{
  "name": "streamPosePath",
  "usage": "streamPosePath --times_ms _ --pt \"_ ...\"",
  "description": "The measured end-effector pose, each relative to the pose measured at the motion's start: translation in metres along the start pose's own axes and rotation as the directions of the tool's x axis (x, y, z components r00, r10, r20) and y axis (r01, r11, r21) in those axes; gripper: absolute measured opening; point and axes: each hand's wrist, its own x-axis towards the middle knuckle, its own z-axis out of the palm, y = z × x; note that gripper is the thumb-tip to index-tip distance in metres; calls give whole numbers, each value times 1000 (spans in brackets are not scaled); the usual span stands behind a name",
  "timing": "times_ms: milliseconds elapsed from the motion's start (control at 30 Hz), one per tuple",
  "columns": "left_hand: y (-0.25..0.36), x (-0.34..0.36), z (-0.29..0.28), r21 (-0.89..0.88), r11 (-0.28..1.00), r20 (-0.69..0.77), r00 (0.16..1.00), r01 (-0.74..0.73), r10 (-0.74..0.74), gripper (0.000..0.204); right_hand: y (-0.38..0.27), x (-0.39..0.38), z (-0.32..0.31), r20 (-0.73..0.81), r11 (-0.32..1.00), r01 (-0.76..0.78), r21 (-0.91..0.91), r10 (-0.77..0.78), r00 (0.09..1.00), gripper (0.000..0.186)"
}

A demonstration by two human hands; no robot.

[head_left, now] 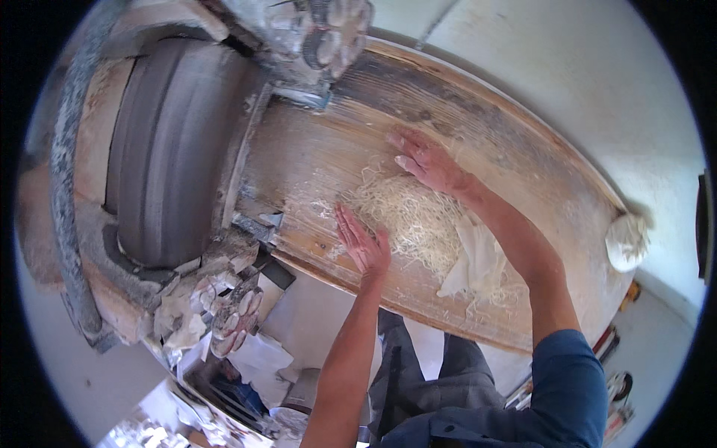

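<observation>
A heap of thin pale noodles (422, 224) lies on a floury wooden board. My left hand (364, 243) is at the heap's near left edge, fingers stretched out and palm turned toward the noodles. On the far side of the heap is my right hand (429, 160), its fingers extended to the left and dusted with flour. Neither hand grips anything. A pale, limp sheet (478, 257) rests against the right end of the heap; whether it is dough or cloth I cannot tell. Loose strands lie scattered near it.
At the left stands a flour-caked machine with a broad dark roller (175, 149) and large knobs. The wooden board (515, 157) has raised edges and runs along a pale wall. A tied white bag (627, 243) sits at its right end. Below left is a cluttered bin (224, 392).
</observation>
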Motion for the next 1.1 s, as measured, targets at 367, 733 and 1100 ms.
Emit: streamPosePath --times_ms 367,733,1100 --pt "-25 81 -12 -288 912 119 934 -291 336 85 -73 -358 -94 -620 555 -809 194 708 337 66" --pt "86 5 55 -758 571 225 693 -317 684 56 -81 -185 75 -673 830 -512 219 509 537 44" --pt "114 96 34 -625 588 194 627 -513 754 47 -153 -254 -2 -656 798 -582 155 524 544 102"
